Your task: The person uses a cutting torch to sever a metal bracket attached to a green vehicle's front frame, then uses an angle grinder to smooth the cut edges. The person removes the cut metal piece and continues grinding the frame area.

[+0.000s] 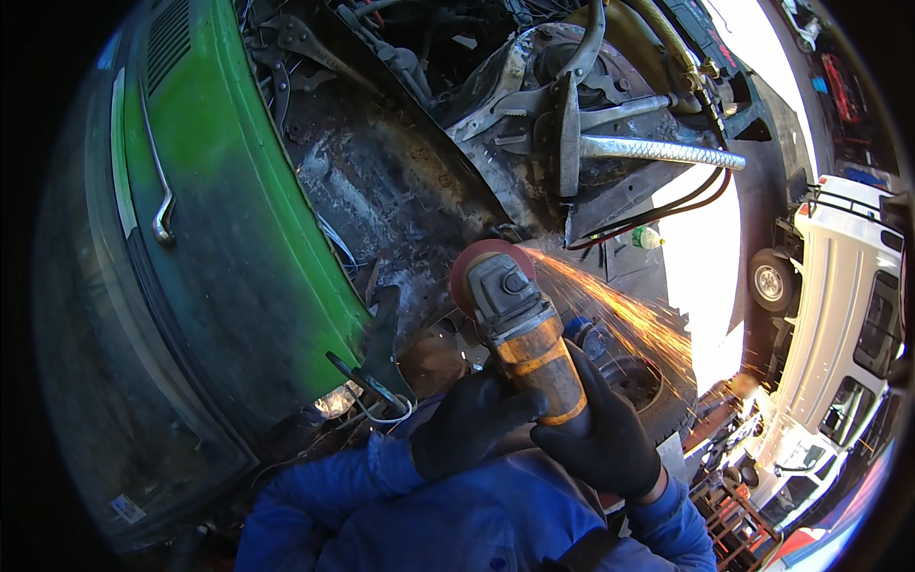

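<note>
An orange, worn angle grinder (536, 357) is held by my gloved hands, its red-brown disc (469, 262) at the lower edge of rusty, grimy body metal (400, 181); orange sparks (620, 310) stream down and right from it. My left hand (481, 415) is closed on the grinder's left side, and my right hand (600, 429) wraps its rear body. The disc's exact contact point is partly hidden.
A green car panel (191, 124) with a chrome wrench (162, 210) on it is left. Locking pliers, a hammer (658, 151) and hoses (677, 205) lie above. A bottle (644, 237), a tyre (648, 410) and a white van (820, 315) are right.
</note>
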Tool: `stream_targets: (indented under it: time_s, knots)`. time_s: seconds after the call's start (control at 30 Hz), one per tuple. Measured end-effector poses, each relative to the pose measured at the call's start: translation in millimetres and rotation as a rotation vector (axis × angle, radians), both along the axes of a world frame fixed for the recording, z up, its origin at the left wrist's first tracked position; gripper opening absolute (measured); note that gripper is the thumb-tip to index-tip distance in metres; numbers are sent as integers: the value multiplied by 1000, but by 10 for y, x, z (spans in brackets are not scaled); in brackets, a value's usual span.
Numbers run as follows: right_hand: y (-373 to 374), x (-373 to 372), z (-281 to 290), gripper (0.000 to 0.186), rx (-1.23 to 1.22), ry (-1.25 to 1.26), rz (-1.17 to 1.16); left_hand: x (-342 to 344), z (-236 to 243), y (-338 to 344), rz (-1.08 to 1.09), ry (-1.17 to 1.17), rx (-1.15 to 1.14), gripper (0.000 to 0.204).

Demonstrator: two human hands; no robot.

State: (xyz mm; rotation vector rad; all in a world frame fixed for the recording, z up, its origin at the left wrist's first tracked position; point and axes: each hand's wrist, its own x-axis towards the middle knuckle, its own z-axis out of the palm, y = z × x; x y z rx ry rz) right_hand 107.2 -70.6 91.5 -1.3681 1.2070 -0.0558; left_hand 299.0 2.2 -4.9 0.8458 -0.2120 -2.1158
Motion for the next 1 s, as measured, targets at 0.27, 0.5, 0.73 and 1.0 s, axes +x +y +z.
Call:
stream_targets:
  time_s: [0.27,0.5,0.73,1.0]
  knots:
    - [15,-7,18,98,-24,35,15,-50,-33,26,61,23,-35,63]
    - [44,-13,-9,97,-38,-6,-11,-39,-11,13,18,22,-23,63]
    - [46,-13,-21,97,-56,-21,-7,8,28,-9,-12,-59,-58,58]
    - [52,10,-40,98,10,-56,-56,64,52,-54,-17,-49,-81,59]
